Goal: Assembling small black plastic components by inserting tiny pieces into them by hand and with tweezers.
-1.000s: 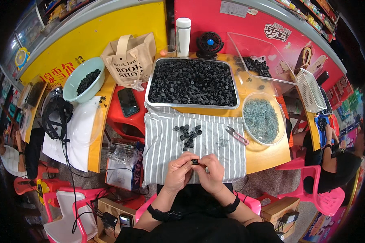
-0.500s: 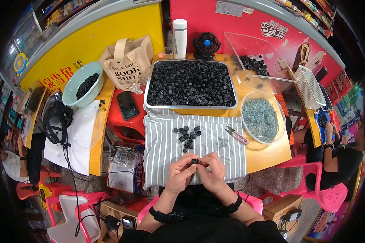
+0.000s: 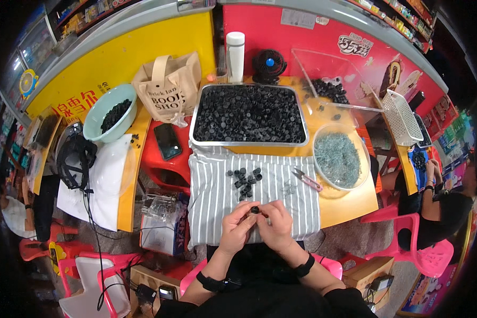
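Observation:
Just above the near part of a grey-and-white striped cloth (image 3: pixel 209 222), my two hands meet fingertip to fingertip. Between them is a small black round plastic cap (image 3: pixel 255 210), its round end facing up. My left hand (image 3: pixel 234 229) pinches it from the left, and my right hand (image 3: pixel 275 225) from the right. The fingers partly cover it. Beyond my hands lies a loose group of similar black plastic caps (image 3: pixel 244 184). Some thin metal pieces (image 3: pixel 289 189), too fine to make out, lie to their right, near pink-handled thread snips (image 3: pixel 308 180).
A metal tray (image 3: pixel 249 143) full of black caps stands beyond the cloth. On the right is a clear round tub (image 3: pixel 367 164) of thin metal pieces. A pale green basin (image 3: pixel 93 119), a tote bag (image 3: pixel 164 87) and a phone (image 3: pixel 167 142) are on the left. Other people sit at both sides.
The cap has tilted slightly between my fingertips, so more of its round end shows. My hands stay in nearly the same place; the whole view has shifted a little.

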Tool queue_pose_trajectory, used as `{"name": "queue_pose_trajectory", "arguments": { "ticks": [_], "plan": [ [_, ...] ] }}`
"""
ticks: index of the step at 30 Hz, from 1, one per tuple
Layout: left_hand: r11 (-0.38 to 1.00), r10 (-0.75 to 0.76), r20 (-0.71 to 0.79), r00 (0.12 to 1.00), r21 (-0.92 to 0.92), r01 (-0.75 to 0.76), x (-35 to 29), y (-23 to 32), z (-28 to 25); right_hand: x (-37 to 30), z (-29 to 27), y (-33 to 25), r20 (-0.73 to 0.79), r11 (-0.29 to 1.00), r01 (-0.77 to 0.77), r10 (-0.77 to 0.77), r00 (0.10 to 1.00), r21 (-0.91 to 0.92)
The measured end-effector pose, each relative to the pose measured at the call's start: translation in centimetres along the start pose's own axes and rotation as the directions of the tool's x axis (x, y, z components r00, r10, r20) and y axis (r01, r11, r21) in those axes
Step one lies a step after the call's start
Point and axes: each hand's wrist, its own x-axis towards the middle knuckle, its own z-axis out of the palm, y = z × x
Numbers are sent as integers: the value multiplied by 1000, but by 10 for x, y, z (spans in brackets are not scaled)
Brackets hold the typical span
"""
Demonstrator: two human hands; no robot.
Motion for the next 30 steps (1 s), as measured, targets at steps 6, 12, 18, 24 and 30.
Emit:
{"name": "queue_pose_trajectory", "arguments": {
  "ticks": [6,12,18,24,30],
  "plan": [
    [995,-97,-131,987,6,99,-5,2,3,17,-12,-12,127,981,70,-47,991,-184],
    [1000,-19,-12,1000,-19,19,-7,0,1,36,-40,-10,254,968,225,-190,948,-114],
    [996,-56,1,998,-67,56,-4,-9,-8,196,-109,49,-227,934,36,-123,966,-355],
    [998,3,-66,998,-64,-7,-3,-5,-7,195,-96,68,22,990,80,-78,997,-115],
    [996,2,-108,994,-93,-12,-5,-4,-8,93,-16,44,468,984,142,-74,880,-111]
  ]
}}
